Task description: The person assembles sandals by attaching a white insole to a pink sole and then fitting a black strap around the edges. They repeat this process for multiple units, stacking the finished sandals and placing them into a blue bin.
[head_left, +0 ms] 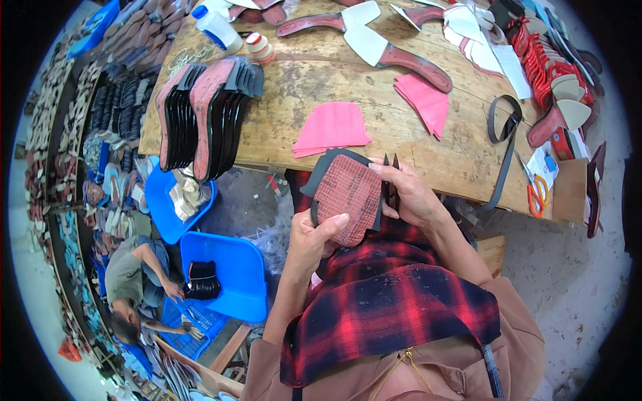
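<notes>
Over my lap, just off the table's front edge, I hold a reddish-brown piece of grid-textured leather [348, 190] with a dark grey layer showing around its edges. My left hand [313, 237] is closed on its lower left side, thumb on top. My right hand [413, 190] pinches its right edge and also holds a dark tool with two pointed tips, like tweezers [394, 167]. Fingers underneath are hidden. Beyond the leather, a stack of pink pieces [331, 125] lies near the table edge, with more pink pieces [426, 103] farther right.
Stacked shoe insoles [212, 90] stand on the wooden table [294, 80] at left, near a white bottle [217, 30]. A black strap [507, 144] and orange-handled scissors [537, 194] are at right. Blue bins [257, 267] stand on the floor; another person [127, 274] works beside them.
</notes>
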### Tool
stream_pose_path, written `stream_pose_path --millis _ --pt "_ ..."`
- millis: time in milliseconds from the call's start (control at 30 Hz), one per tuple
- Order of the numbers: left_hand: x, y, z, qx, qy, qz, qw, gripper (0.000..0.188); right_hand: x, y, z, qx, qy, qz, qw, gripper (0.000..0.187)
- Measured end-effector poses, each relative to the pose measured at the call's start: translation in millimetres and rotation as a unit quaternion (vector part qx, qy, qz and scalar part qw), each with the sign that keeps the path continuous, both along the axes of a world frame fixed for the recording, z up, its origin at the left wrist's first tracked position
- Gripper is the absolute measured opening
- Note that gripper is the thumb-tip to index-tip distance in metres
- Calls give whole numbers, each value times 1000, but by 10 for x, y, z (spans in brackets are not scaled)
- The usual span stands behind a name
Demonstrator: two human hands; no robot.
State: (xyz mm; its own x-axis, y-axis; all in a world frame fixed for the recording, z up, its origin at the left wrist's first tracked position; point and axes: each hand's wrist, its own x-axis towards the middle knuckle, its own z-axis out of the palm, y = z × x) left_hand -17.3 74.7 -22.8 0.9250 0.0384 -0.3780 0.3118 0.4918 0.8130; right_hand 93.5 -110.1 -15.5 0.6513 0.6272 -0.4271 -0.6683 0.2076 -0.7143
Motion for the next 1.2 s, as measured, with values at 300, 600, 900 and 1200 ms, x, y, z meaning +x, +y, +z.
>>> stream_pose_path --millis 300,600,900,1200 --pt "-2 27 -39 -22 7 -2 1000 33 -15 -26 1 12 -5 4 1000 26" --pt "175 -61 -142 35 -12 26 999 48 -19 -76 -101 -53 -59 5 997 27" --pt "-3 -32 -320 371 -79 -54 924 62 -114 -39 -213 -150 -119 -120 974 29" --pt "378 1007 315 730 -193 148 638 56 365 -808 -328 -491 -428 -166 740 36"
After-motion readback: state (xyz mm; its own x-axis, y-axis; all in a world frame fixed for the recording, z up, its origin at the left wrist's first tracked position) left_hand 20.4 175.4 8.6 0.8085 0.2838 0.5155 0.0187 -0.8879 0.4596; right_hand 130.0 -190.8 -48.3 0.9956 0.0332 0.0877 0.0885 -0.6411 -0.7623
